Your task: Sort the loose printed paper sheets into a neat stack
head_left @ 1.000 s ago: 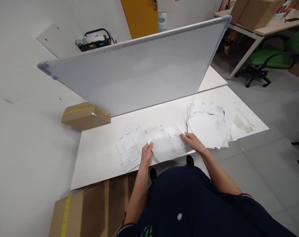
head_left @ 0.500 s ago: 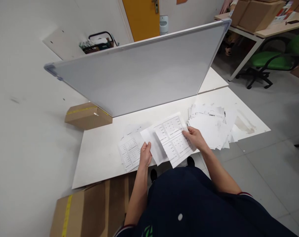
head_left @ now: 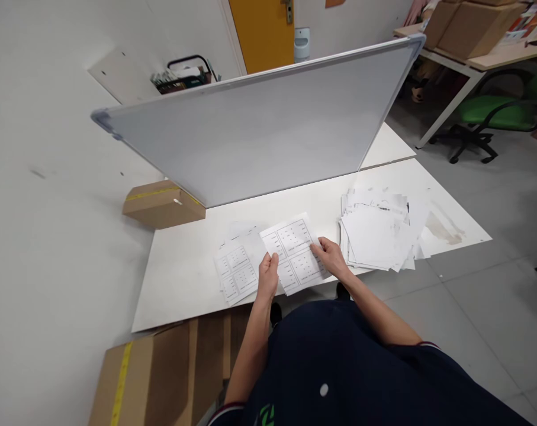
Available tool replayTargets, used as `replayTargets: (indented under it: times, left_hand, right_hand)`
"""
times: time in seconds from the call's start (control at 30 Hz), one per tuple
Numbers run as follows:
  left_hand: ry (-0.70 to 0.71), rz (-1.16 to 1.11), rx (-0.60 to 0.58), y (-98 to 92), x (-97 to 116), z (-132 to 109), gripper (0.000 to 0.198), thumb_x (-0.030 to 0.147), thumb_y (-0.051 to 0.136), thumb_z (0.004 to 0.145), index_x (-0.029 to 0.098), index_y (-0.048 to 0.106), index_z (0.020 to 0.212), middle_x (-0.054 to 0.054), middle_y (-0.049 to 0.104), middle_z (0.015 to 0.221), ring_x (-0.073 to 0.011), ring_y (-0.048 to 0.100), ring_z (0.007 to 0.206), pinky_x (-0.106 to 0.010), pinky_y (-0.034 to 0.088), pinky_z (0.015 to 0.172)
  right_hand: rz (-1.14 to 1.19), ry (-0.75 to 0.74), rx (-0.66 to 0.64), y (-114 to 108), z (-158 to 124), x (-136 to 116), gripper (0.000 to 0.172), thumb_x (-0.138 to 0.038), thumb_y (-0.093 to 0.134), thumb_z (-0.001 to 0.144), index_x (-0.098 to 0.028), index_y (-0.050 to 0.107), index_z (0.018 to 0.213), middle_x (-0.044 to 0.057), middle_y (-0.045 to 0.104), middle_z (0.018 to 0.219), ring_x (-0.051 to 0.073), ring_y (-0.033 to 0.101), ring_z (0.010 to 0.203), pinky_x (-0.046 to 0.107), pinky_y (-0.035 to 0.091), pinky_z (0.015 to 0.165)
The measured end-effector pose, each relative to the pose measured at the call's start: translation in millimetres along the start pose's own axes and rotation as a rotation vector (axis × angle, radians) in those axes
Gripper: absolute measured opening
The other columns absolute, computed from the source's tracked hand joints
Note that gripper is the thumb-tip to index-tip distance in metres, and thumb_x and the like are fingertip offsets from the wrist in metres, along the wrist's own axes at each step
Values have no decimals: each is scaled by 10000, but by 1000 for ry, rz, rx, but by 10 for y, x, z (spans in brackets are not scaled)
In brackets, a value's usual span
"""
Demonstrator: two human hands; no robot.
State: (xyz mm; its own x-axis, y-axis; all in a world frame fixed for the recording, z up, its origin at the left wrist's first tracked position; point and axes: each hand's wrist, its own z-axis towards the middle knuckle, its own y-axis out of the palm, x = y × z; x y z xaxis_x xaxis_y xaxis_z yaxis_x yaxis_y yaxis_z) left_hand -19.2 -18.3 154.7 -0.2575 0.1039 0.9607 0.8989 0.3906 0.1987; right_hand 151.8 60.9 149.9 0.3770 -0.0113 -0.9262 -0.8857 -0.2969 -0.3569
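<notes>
Printed sheets point(head_left: 297, 251) with boxed grids are held between my two hands, above the front edge of the white table point(head_left: 174, 284). My left hand point(head_left: 268, 275) pinches their left edge, thumb on top. The right edge is gripped by my right hand point(head_left: 331, 257), its thumb over the print. Just left of my left hand lies a fanned pile of printed sheets point(head_left: 238, 269). To the right of my right hand is a larger, untidy stack of mostly blank-faced paper point(head_left: 375, 234).
A whiteboard point(head_left: 268, 130) stands along the back of the table. A cardboard box point(head_left: 164, 207) is at the table's back left, with larger cartons point(head_left: 161, 378) below the front left. Another desk point(head_left: 485, 59) and a green chair point(head_left: 494, 112) are at the right.
My right hand has moved left, bringing the sheets together; they were spread apart before and now overlap as one set. The view has shifted slightly.
</notes>
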Motion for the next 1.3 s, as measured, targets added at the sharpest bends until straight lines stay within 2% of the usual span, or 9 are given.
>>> replayTargets:
  times: [0.1, 0.2, 0.33, 0.4, 0.57, 0.7, 0.87, 1.03, 1.3]
  left_hand:
    - [3, -13, 12, -12, 1, -2, 369, 420, 486, 799, 167, 557, 1058, -70, 618, 1061, -191, 519, 1062, -360, 340, 967]
    - [-14, -25, 29, -24, 14, -2, 342, 417, 507, 787, 156, 575, 996, -68, 631, 1011, -190, 525, 1041, -358, 353, 954]
    - [-50, -104, 27, -12, 19, -2, 321, 396, 528, 781, 150, 567, 982, -67, 630, 966, -172, 550, 974, -320, 403, 888]
    - [-63, -127, 20, -15, 5, 6, 291, 385, 541, 773, 157, 569, 952, -54, 628, 918, -153, 566, 900, -290, 435, 820]
    - [-54, -48, 55, -144, -87, 91, 292, 357, 611, 712, 182, 550, 938, -9, 612, 774, -116, 572, 738, -258, 456, 704]
    - [36, 265, 86, -328, -254, 182, 419, 312, 612, 694, 194, 517, 1085, -55, 621, 928, -162, 569, 871, -331, 429, 813]
    - [89, 723, 1, -420, -579, 184, 416, 281, 579, 715, 245, 519, 1125, -57, 550, 1154, -219, 469, 1107, -385, 344, 941]
    - [67, 758, -110, -355, -908, 186, 439, 249, 529, 751, 250, 478, 1187, -44, 555, 1169, -192, 488, 1101, -352, 364, 938]
    - [39, 787, -91, -350, -1100, 263, 210, 234, 476, 776, 223, 646, 898, -31, 655, 967, -191, 571, 956, -364, 403, 890]
  right_hand:
    - [19, -2, 37, -10, 18, 1, 292, -435, 491, 731, -189, 562, 871, 12, 589, 766, 147, 511, 694, 254, 394, 590]
    - [120, 10, 54, -72, 71, 7, 448, -435, 582, 678, -199, 511, 1052, 65, 586, 1015, 174, 531, 862, 296, 425, 707]
    - [380, 95, -364, -127, 112, 40, 447, -424, 605, 672, -162, 547, 1029, 76, 630, 937, 187, 567, 848, 330, 440, 750]
    - [388, 125, -485, -131, 105, 60, 385, -420, 584, 692, -138, 580, 955, 59, 645, 838, 188, 582, 785, 322, 451, 707]
    - [-88, -12, -333, -207, 85, -8, 275, -383, 478, 781, -151, 606, 855, 17, 624, 736, 165, 562, 715, 256, 412, 625]
    - [-625, -203, -352, -285, 57, -216, 249, -297, 379, 860, -177, 592, 904, 39, 617, 790, 156, 547, 754, 232, 354, 628]
    - [-1127, -225, -411, -91, -12, -290, 227, -93, 369, 829, -161, 565, 922, 105, 600, 835, 186, 533, 798, 261, 331, 643]
    - [-1238, -271, -458, 192, -12, -17, 193, -91, 389, 822, -157, 548, 910, 125, 591, 881, 220, 525, 859, 309, 348, 683]
    - [-1206, -239, -460, 237, 34, 229, 213, -97, 373, 830, -169, 533, 950, 111, 605, 896, 211, 542, 856, 311, 351, 685]
